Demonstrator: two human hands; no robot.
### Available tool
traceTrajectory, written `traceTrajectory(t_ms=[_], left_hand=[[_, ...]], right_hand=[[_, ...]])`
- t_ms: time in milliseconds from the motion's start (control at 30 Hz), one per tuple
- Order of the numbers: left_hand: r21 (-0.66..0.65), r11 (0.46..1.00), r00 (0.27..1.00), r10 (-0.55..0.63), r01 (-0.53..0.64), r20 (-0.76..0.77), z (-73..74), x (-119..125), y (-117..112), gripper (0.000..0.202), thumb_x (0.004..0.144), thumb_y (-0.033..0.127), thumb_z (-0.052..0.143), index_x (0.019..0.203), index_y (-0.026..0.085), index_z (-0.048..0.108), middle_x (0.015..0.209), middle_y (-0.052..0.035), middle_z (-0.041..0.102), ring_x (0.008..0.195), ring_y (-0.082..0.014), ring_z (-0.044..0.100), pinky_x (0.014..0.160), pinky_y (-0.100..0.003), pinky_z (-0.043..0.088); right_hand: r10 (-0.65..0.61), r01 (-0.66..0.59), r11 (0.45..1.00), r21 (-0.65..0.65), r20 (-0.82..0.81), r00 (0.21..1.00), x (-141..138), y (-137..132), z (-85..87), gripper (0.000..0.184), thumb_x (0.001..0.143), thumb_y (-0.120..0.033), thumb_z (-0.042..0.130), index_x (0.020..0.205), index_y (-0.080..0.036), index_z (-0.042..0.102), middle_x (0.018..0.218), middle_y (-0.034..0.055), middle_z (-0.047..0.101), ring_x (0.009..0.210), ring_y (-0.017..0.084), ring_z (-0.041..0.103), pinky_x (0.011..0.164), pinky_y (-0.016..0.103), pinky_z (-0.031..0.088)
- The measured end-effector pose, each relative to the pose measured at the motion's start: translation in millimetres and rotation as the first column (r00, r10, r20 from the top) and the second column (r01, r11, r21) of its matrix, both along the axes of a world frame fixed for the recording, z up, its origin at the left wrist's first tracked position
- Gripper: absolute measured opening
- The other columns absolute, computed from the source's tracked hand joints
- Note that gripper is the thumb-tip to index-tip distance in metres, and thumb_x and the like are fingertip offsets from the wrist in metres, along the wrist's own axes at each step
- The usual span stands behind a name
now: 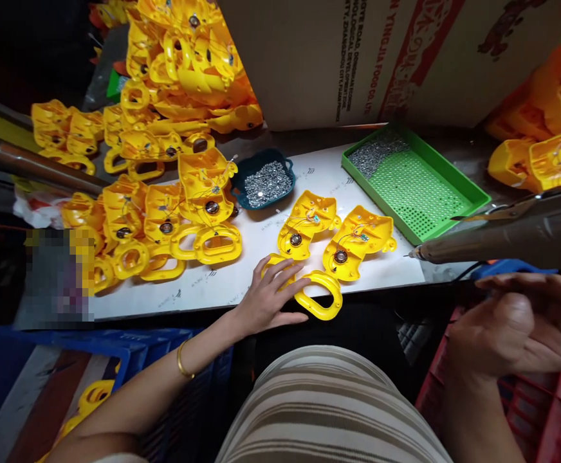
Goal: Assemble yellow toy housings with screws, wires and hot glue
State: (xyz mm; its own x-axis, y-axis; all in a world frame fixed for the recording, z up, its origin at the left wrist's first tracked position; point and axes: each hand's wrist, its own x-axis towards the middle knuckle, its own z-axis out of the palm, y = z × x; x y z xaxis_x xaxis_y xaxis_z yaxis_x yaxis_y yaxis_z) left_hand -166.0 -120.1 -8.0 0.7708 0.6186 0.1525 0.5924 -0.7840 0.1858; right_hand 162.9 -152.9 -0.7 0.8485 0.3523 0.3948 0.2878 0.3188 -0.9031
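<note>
Head view: left hand [268,299] flat, fingers spread wide, gripping nothing; it lies on the handle loop of the left shell [307,225]. Right shell [360,244] sits just beside, to the right. Count: 2 shells on the white sheet [242,276], near edge, middle.

Right hand [516,328] is curled, near right; cannot tell if it holds anything. Power screwdriver [502,235], 1, is above it, tip pointing left toward the right shell.

Containers: teal dish [261,157], 1, filled with screws [267,183], beyond the shells. Green tray [420,193], 1, far right, screws heaped in its far-left corner only. Shell pile [165,218] at left, too many to count.
</note>
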Motion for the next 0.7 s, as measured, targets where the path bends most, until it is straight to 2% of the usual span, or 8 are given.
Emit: traceTrajectory(t_ms=[67, 100, 200, 267, 333, 467, 600, 700], left_hand=[[0.030, 0.999, 0.999, 0.021, -0.022, 0.031, -1.8, -8.0, 7.5, 0.061, 0.086, 0.060, 0.059, 0.134, 0.023, 0.056, 0.139, -0.0141, 0.055, 0.132, -0.0297, 0.043, 0.116, -0.049, 0.017], [0.036, 0.999, 0.999, 0.027, -0.029, 0.035, -2.4, -12.1, 12.7, 0.064, 0.084, 0.062, 0.060, 0.135, 0.023, 0.054, 0.142, -0.0148, 0.052, 0.133, -0.0303, 0.042, 0.115, -0.049, 0.018], [0.032, 0.999, 0.999, -0.031, 0.031, -0.008, -2.7, -18.8, 29.4, 0.079, 0.074, 0.072, 0.063, 0.140, 0.030, 0.050, 0.149, -0.0132, 0.044, 0.138, -0.0331, 0.036, 0.117, -0.050, 0.012], [0.018, 0.992, 0.991, -0.123, 0.124, -0.045, -1.9, -15.9, 36.8, 0.080, 0.072, 0.074, 0.063, 0.141, 0.036, 0.048, 0.149, -0.0096, 0.045, 0.139, -0.0334, 0.034, 0.118, -0.052, 0.003], [-0.007, 0.978, 0.976, -0.207, 0.207, -0.067, -1.6, -8.6, 39.9, 0.076, 0.074, 0.074, 0.061, 0.141, 0.040, 0.047, 0.148, -0.0061, 0.047, 0.140, -0.0327, 0.034, 0.118, -0.052, -0.004], [-0.032, 0.963, 0.962, -0.269, 0.267, -0.056, -6.6, 6.6, 36.1, 0.068, 0.079, 0.071, 0.057, 0.140, 0.041, 0.048, 0.149, -0.0022, 0.047, 0.141, -0.0330, 0.032, 0.117, -0.053, -0.009], [0.005, 0.986, 0.986, -0.167, 0.167, -0.024, -12.9, 23.5, 22.4, 0.061, 0.084, 0.066, 0.056, 0.137, 0.036, 0.053, 0.146, -0.0019, 0.051, 0.140, -0.0319, 0.034, 0.117, -0.053, -0.008], [0.014, 1.000, 1.000, -0.013, 0.013, 0.015, -13.1, 46.4, 8.1, 0.061, 0.083, 0.066, 0.058, 0.133, 0.032, 0.057, 0.143, -0.0031, 0.054, 0.138, -0.0340, 0.036, 0.118, -0.053, -0.006]], right_hand=[[0.012, -0.023, 0.996, 0.087, 0.121, 0.993, -2.2, 4.0, 6.2, 0.042, 0.062, -0.042, 0.077, 0.096, -0.021, 0.065, 0.083, 0.0017, 0.057, 0.067, 0.014, 0.058, 0.063, 0.033, 0.049], [0.074, -0.089, 0.992, 0.090, 0.162, 0.984, -3.5, 5.8, 9.6, 0.043, 0.064, -0.039, 0.077, 0.101, -0.020, 0.065, 0.088, 0.0039, 0.060, 0.075, 0.016, 0.062, 0.068, 0.033, 0.051], [0.333, -0.333, 0.943, -0.031, 0.172, 0.927, -6.6, 11.6, 17.0, 0.051, 0.070, -0.042, 0.076, 0.114, -0.022, 0.060, 0.105, 0.0077, 0.063, 0.105, 0.023, 0.064, 0.091, 0.042, 0.051], [0.439, -0.427, 0.898, -0.106, 0.169, 0.882, -6.4, 15.7, 18.9, 0.053, 0.073, -0.044, 0.075, 0.117, -0.023, 0.057, 0.111, 0.0096, 0.063, 0.112, 0.026, 0.063, 0.096, 0.048, 0.049], [0.513, -0.484, 0.854, -0.193, 0.147, 0.846, -4.1, 19.5, 19.5, 0.047, 0.076, -0.043, 0.073, 0.115, -0.022, 0.059, 0.115, 0.0114, 0.064, 0.106, 0.027, 0.065, 0.094, 0.050, 0.050], [0.562, -0.507, 0.812, -0.287, 0.154, 0.813, 2.9, 25.8, 20.7, 0.018, 0.081, -0.039, 0.067, 0.088, -0.022, 0.067, 0.099, 0.0076, 0.071, 0.094, 0.025, 0.067, 0.095, 0.049, 0.050], [0.562, -0.513, 0.816, -0.267, 0.159, 0.812, 8.3, 31.5, 24.4, 0.009, 0.079, -0.032, 0.071, 0.078, -0.024, 0.068, 0.085, 0.0032, 0.072, 0.082, 0.022, 0.067, 0.093, 0.048, 0.051], [0.569, -0.533, 0.811, -0.241, 0.114, 0.815, 10.8, 34.3, 28.3, 0.015, 0.076, -0.033, 0.074, 0.087, -0.024, 0.070, 0.079, 0.0021, 0.070, 0.073, 0.020, 0.066, 0.080, 0.042, 0.054]])
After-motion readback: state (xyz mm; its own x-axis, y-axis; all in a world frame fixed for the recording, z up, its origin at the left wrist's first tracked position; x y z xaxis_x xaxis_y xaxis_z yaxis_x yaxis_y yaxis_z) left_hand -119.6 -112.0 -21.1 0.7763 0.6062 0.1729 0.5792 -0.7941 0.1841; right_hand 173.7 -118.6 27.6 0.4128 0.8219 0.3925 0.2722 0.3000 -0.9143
